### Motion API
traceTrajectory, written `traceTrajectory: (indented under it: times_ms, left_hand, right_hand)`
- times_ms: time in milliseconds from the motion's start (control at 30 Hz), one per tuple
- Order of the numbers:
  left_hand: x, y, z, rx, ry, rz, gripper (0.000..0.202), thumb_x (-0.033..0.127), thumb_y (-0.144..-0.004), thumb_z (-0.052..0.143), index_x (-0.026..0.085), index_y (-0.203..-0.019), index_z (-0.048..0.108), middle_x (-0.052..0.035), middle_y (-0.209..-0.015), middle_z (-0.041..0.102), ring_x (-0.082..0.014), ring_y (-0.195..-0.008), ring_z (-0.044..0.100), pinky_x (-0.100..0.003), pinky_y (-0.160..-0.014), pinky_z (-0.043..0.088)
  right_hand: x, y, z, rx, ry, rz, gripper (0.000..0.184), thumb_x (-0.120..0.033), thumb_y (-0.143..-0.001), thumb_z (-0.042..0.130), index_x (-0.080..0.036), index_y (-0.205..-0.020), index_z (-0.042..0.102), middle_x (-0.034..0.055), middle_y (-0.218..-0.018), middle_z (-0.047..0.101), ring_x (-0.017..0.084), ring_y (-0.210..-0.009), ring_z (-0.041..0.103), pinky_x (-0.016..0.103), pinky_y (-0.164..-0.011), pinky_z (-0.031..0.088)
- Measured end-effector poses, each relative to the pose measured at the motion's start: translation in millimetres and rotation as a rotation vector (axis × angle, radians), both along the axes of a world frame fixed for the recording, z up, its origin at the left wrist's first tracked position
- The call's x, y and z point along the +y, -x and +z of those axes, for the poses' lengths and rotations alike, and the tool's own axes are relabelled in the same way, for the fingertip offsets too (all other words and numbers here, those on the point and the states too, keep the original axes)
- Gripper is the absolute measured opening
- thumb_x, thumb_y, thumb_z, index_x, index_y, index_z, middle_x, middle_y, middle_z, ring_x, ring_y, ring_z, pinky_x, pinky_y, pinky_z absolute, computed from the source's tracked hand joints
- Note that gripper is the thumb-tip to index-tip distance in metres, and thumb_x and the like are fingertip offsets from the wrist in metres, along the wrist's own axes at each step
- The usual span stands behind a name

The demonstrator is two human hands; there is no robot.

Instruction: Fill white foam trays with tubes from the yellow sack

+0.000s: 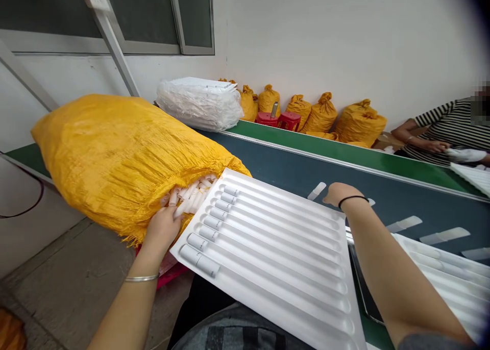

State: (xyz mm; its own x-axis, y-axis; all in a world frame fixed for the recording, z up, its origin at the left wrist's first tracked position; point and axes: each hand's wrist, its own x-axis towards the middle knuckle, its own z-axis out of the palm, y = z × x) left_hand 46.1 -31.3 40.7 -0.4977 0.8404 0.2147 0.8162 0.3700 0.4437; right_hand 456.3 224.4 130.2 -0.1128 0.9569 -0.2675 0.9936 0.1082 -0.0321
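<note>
My left hand (164,230) is at the mouth of a large yellow woven sack (126,151), its fingers closed around a white plastic tube (181,207). More loose white tubes (197,193) fill the sack's opening. A white tray with long grooves (283,253) slants across my lap. Short pale cylinders with small print (209,233) lie at the left ends of several grooves, two of them end to end in the nearest one. Over the dark belt, my right hand (338,193) is curled, back upward, beside a translucent white tube (317,191). What its fingers hold is hidden.
Several translucent tubes (444,235) lie spaced along the dark belt (268,161). Another grooved tray (447,273) and a dark flat device (363,283) are at right. Plastic-wrapped trays (199,102), yellow sacks (323,113) and red stools (289,120) stand beyond; a person in stripes (447,128) sits far right.
</note>
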Motion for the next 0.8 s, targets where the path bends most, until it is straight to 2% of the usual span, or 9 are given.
traceTrajectory:
  times_ms: [67, 133, 233, 367, 433, 500, 600, 700, 800]
  left_hand:
    - [-4, -7, 7.5, 0.043, -0.132, 0.01, 0.037, 0.035, -0.084, 0.051, 0.012, -0.109, 0.066, -0.017, -0.108, 0.068, -0.031, -0.102, 0.062, -0.04, -0.088, 0.047]
    - [-9, -19, 16.3, 0.011, -0.298, -0.064, 0.036, 0.035, -0.086, 0.052, 0.013, -0.112, 0.065, -0.0146, -0.113, 0.067, -0.0281, -0.108, 0.06, -0.04, -0.095, 0.045]
    - [-14, -41, 29.7, -0.045, -0.451, -0.205, 0.032, 0.033, -0.086, 0.057, 0.017, -0.114, 0.065, -0.0098, -0.114, 0.067, -0.0239, -0.109, 0.06, -0.037, -0.099, 0.044]
    - [-22, -62, 44.2, -0.09, -0.51, -0.295, 0.031, 0.03, -0.086, 0.061, 0.022, -0.116, 0.064, -0.0069, -0.113, 0.068, -0.0214, -0.107, 0.061, -0.036, -0.097, 0.046]
    - [-27, -65, 47.8, -0.121, -0.511, -0.296, 0.033, 0.03, -0.085, 0.063, 0.023, -0.117, 0.063, -0.0063, -0.113, 0.067, -0.0211, -0.107, 0.06, -0.036, -0.097, 0.046]
    - [-30, -67, 47.7, -0.182, -0.503, -0.258, 0.032, 0.031, -0.083, 0.066, 0.024, -0.114, 0.064, -0.006, -0.11, 0.067, -0.0215, -0.105, 0.06, -0.037, -0.097, 0.046]
    - [-30, -71, 43.5, -0.465, -0.528, -0.185, 0.031, 0.034, -0.08, 0.068, 0.02, -0.108, 0.064, -0.0074, -0.107, 0.067, -0.0222, -0.102, 0.061, -0.039, -0.096, 0.046]
    - [-23, -83, 42.9, -0.981, -0.658, -0.186, 0.035, 0.035, -0.074, 0.075, 0.02, -0.103, 0.065, -0.0058, -0.107, 0.066, -0.0207, -0.103, 0.061, -0.036, -0.094, 0.049]
    - [-18, -102, 51.8, -1.424, -0.766, -0.226, 0.034, 0.032, -0.065, 0.082, 0.023, -0.093, 0.066, -0.0001, -0.091, 0.067, -0.0145, -0.089, 0.063, -0.027, -0.084, 0.052]
  right_hand:
    - [-25, 29, 9.5, 0.032, -0.056, 0.14, 0.021, -0.029, -0.092, 0.055, -0.013, -0.086, 0.068, 0.0116, -0.093, 0.067, 0.019, -0.088, 0.063, 0.032, -0.08, 0.049]
    - [-50, 74, 7.3, 0.128, -0.113, 0.343, 0.026, -0.026, -0.094, 0.048, -0.016, -0.087, 0.071, 0.0112, -0.096, 0.068, 0.02, -0.096, 0.062, 0.029, -0.086, 0.045]
    - [-76, 148, -12.5, 0.259, -0.159, 0.569, 0.028, -0.024, -0.095, 0.043, -0.021, -0.104, 0.069, 0.0076, -0.11, 0.067, 0.016, -0.105, 0.059, 0.022, -0.09, 0.04]
    - [-81, 209, -37.7, 0.317, -0.148, 0.642, 0.019, -0.023, -0.084, 0.058, -0.011, -0.088, 0.071, 0.0165, -0.097, 0.068, 0.023, -0.093, 0.063, 0.027, -0.082, 0.044]
    - [-79, 214, -39.2, 0.355, -0.164, 0.633, 0.015, -0.018, -0.079, 0.061, -0.008, -0.084, 0.07, 0.0186, -0.094, 0.067, 0.025, -0.091, 0.063, 0.029, -0.081, 0.044]
    - [-80, 205, -32.5, 0.425, -0.203, 0.615, 0.019, -0.016, -0.079, 0.058, -0.007, -0.093, 0.067, 0.018, -0.097, 0.066, 0.025, -0.093, 0.062, 0.03, -0.082, 0.044]
    - [-95, 175, -15.7, 0.544, -0.221, 0.626, 0.027, -0.021, -0.085, 0.051, -0.012, -0.108, 0.06, 0.0096, -0.094, 0.066, 0.018, -0.083, 0.061, 0.027, -0.076, 0.046]
    - [-121, 143, -5.0, 0.807, -0.035, 0.728, 0.024, -0.024, -0.087, 0.049, -0.017, -0.108, 0.059, 0.0025, -0.083, 0.064, 0.013, -0.068, 0.057, 0.023, -0.064, 0.047]
    - [-149, 124, -6.7, 1.193, 0.283, 0.734, 0.023, -0.029, -0.088, 0.052, -0.016, -0.106, 0.059, 0.005, -0.088, 0.063, 0.012, -0.068, 0.057, 0.026, -0.063, 0.05]
